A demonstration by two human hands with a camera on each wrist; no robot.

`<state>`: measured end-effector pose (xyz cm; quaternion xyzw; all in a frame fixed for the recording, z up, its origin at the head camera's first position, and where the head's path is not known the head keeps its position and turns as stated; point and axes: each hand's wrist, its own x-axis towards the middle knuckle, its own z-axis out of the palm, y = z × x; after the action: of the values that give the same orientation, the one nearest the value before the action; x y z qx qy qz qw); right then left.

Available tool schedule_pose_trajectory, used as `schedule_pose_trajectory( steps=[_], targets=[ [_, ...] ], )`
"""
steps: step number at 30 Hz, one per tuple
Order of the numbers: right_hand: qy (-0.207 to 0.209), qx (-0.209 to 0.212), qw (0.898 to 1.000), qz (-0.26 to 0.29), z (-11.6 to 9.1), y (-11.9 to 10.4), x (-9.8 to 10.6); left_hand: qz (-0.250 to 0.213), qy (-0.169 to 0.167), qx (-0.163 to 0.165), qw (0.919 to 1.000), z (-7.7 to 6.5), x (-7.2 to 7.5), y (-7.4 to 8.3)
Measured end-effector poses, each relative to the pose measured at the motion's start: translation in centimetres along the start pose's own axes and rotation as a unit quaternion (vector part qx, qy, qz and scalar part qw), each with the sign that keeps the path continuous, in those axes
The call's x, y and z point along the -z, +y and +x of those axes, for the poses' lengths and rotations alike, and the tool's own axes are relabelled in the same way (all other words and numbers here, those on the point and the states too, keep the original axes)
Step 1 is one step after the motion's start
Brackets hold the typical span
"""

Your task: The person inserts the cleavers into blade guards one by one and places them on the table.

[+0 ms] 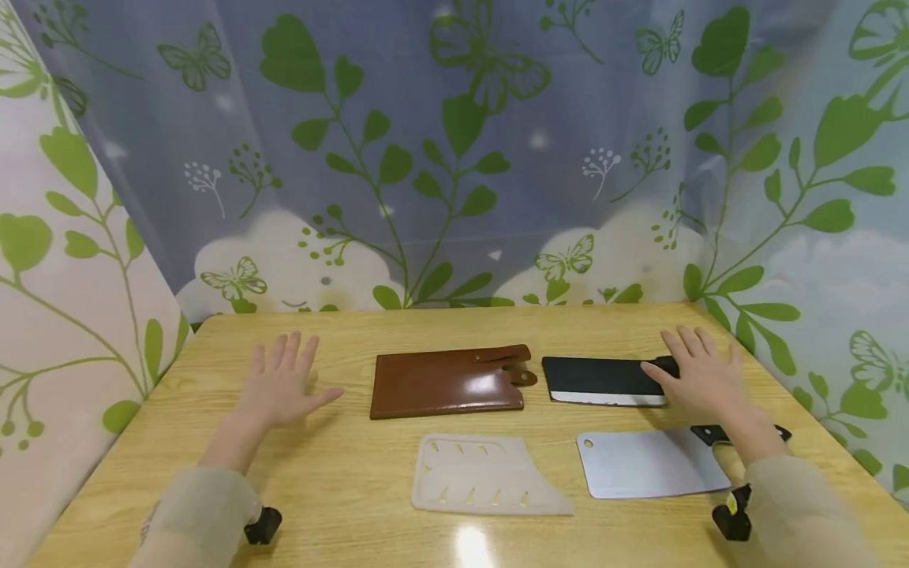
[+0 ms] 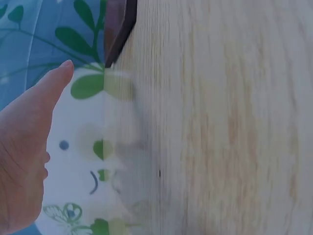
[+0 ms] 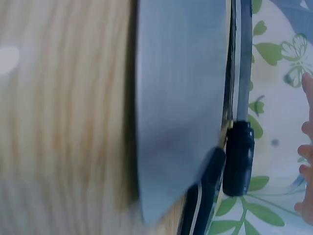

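My left hand point(image 1: 280, 386) is held with fingers spread over the left of the table, left of a brown leather sheath point(image 1: 440, 386), holding nothing. My right hand point(image 1: 699, 379), fingers also spread, is over the handle end of a black-bladed cleaver point(image 1: 600, 377) and hides part of its handle; whether it touches cannot be told. Below that lies a silver cleaver point(image 1: 649, 465), its black handle partly behind my right wrist. In the right wrist view the silver cleaver point(image 3: 181, 88) fills the middle. A translucent white blade guard point(image 1: 476, 473) with slots lies in front of the sheath.
All the items lie flat on a light wooden table point(image 1: 327, 489). A leaf-and-butterfly patterned curtain point(image 1: 398, 158) hangs along its back edge and both sides. Black wrist cameras are strapped to both sleeves.
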<state>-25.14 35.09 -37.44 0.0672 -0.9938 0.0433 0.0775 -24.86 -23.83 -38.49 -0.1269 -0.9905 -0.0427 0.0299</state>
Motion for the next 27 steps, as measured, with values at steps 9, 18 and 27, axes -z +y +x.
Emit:
schedule_pose_trajectory(
  steps=[9,18,27],
  targets=[
    [0.1,0.042,0.994,-0.019,-1.8,2.7,1.0,0.043,0.015,-0.036,0.9983,0.4,0.6,3.0],
    [0.023,0.059,0.994,0.086,-3.9,5.6,2.1,0.05,0.036,-0.114,0.9916,0.6,0.8,8.7],
    [-0.082,0.021,0.982,0.171,-5.9,8.0,1.4,0.021,-0.007,-0.204,0.9787,0.1,-0.5,13.8]
  ],
)
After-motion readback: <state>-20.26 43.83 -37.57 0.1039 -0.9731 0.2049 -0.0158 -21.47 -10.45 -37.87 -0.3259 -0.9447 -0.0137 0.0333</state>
